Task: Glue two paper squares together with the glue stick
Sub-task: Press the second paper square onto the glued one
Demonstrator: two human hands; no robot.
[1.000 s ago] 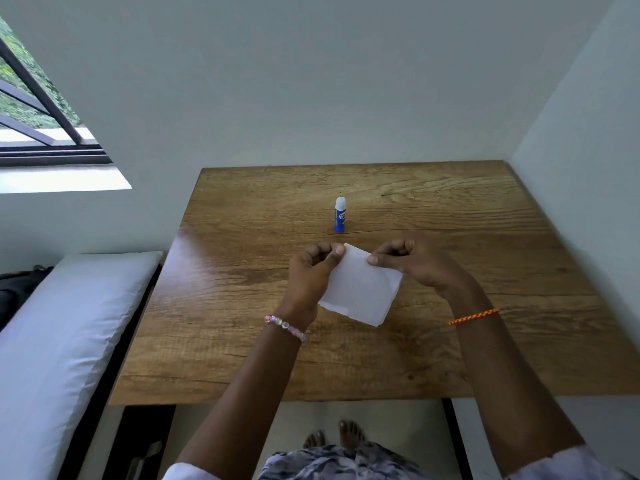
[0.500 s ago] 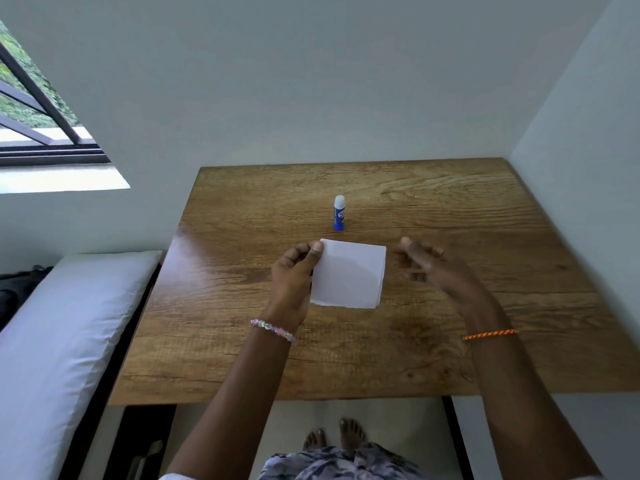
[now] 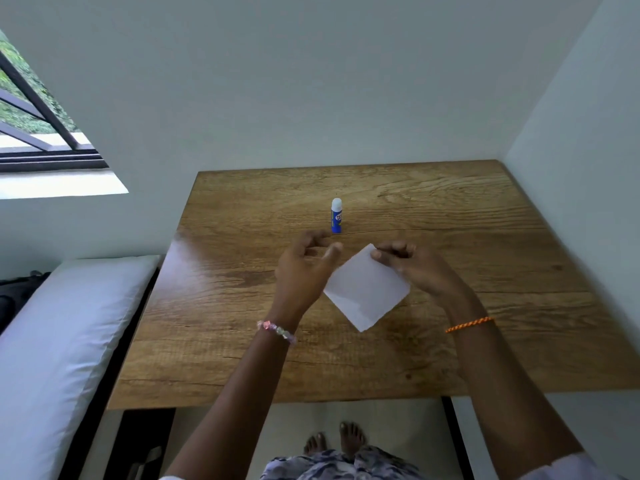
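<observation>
A white paper square hangs above the wooden table, turned like a diamond. My right hand pinches its top corner between thumb and fingers. Whether it is one sheet or two stacked, I cannot tell. My left hand is beside the paper's left edge, fingers spread and holding nothing. A blue glue stick with a white cap stands upright on the table just beyond my left hand, cap on.
The table sits in a corner, with walls at its far and right sides. A white cushion lies low to the left of the table. A window is at the upper left. My bare feet show below the table's near edge.
Half a second ago my left hand held the paper and my right hand was open. Now my right hand holds it by a corner, the paper has rotated, and my left hand has let go.
</observation>
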